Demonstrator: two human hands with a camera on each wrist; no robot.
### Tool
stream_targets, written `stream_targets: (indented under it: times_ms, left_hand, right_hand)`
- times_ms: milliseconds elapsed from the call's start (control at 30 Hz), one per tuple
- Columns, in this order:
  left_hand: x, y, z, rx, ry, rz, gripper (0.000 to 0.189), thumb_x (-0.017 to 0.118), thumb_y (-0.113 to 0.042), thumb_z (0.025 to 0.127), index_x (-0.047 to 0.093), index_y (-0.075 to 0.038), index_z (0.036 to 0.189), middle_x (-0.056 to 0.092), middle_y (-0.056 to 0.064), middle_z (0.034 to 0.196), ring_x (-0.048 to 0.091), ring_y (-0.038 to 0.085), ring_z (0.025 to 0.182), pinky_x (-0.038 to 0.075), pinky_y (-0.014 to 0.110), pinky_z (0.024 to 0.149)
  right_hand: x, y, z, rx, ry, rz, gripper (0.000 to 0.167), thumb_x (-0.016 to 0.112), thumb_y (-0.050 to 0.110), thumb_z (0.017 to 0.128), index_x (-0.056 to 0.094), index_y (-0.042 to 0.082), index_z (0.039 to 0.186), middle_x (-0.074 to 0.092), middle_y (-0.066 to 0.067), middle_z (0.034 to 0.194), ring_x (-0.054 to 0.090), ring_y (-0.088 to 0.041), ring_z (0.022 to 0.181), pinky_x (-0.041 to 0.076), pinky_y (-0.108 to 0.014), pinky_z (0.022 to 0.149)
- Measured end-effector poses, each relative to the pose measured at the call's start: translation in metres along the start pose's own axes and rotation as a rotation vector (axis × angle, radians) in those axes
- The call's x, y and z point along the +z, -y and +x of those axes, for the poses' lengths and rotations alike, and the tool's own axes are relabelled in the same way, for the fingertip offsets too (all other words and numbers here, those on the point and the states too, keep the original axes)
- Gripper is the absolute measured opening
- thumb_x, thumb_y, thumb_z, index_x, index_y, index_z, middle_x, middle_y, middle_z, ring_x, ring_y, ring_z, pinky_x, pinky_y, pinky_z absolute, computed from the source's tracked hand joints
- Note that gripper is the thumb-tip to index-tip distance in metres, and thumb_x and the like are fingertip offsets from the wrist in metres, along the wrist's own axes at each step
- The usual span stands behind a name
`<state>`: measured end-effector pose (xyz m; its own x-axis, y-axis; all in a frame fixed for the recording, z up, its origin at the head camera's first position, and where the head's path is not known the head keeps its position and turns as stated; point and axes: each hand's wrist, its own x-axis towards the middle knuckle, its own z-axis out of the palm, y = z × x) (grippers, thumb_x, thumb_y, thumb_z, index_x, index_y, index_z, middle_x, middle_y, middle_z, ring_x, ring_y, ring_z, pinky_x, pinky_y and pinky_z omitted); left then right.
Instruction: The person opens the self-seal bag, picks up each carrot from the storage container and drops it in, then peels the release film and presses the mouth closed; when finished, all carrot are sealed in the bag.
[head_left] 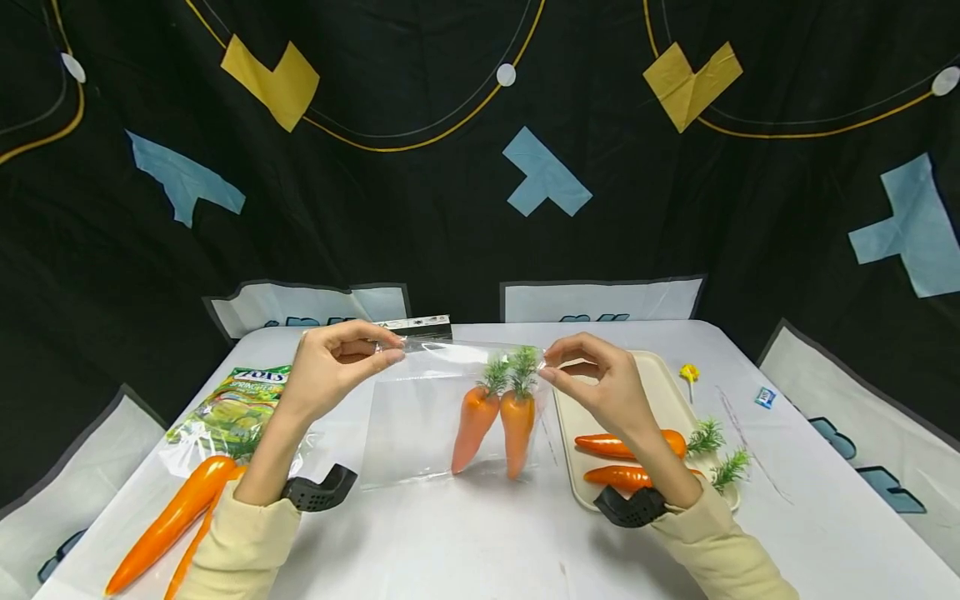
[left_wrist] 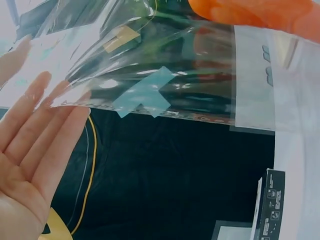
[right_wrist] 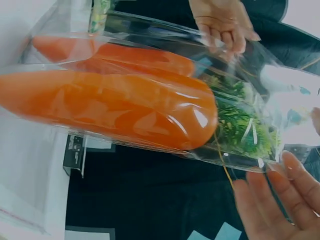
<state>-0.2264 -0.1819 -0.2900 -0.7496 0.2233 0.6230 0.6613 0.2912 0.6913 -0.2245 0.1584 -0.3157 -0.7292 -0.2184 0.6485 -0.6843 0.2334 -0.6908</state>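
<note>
A clear plastic bag (head_left: 408, 425) hangs upright above the table between my two hands. Two toy carrots (head_left: 476, 417) with green leafy tops are inside it, toward its right side, tips down. My left hand (head_left: 341, 362) pinches the bag's upper left corner between thumb and fingers. At the upper right corner, beside the leafy tops, my right hand (head_left: 596, 379) pinches the bag's edge. In the right wrist view the carrots (right_wrist: 125, 107) show large through the film, with the right fingers (right_wrist: 260, 200) at the bag's mouth.
On the right, a beige tray (head_left: 566, 417) bears two more carrots. A yellow flower-like item (head_left: 689, 373) and a small blue packet (head_left: 765, 397) lie beyond it. To the left are a green snack bag (head_left: 243, 400) and loose carrots (head_left: 172, 525). A black box (head_left: 420, 327) stands behind.
</note>
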Motion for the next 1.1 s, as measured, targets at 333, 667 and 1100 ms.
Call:
stream_targets:
  times_ms: [333,667,1100]
  left_hand:
    - [-0.002,0.007,0.0,-0.003,0.061,-0.057,0.029,0.078,0.006,0.076,0.071,0.0,0.103,0.071,0.012,0.099,0.071,0.014,0.079,0.056,0.026,0.07]
    - [-0.001,0.004,0.002,0.032,0.049,-0.077,0.023,0.074,0.014,0.075,0.072,0.004,0.096,0.07,0.022,0.094,0.071,0.017,0.079,0.056,0.025,0.071]
    - [-0.015,0.006,0.0,0.028,0.042,0.037,0.022,0.076,0.008,0.076,0.075,-0.004,0.094,0.073,0.009,0.094,0.07,0.011,0.084,0.056,0.024,0.072]
  right_hand:
    - [0.002,0.009,0.002,0.021,0.053,0.012,0.03,0.076,-0.009,0.076,0.061,-0.004,0.102,0.063,-0.019,0.1,0.066,-0.035,0.086,0.056,-0.037,0.077]
    - [0.006,0.018,0.002,-0.019,-0.008,0.022,0.025,0.071,-0.015,0.078,0.061,-0.008,0.1,0.063,-0.018,0.097,0.067,-0.028,0.078,0.057,-0.031,0.068]
    - [0.021,0.014,0.008,-0.007,-0.047,0.094,0.018,0.069,-0.015,0.08,0.064,-0.011,0.096,0.064,-0.022,0.093,0.065,-0.032,0.075,0.058,-0.035,0.065]
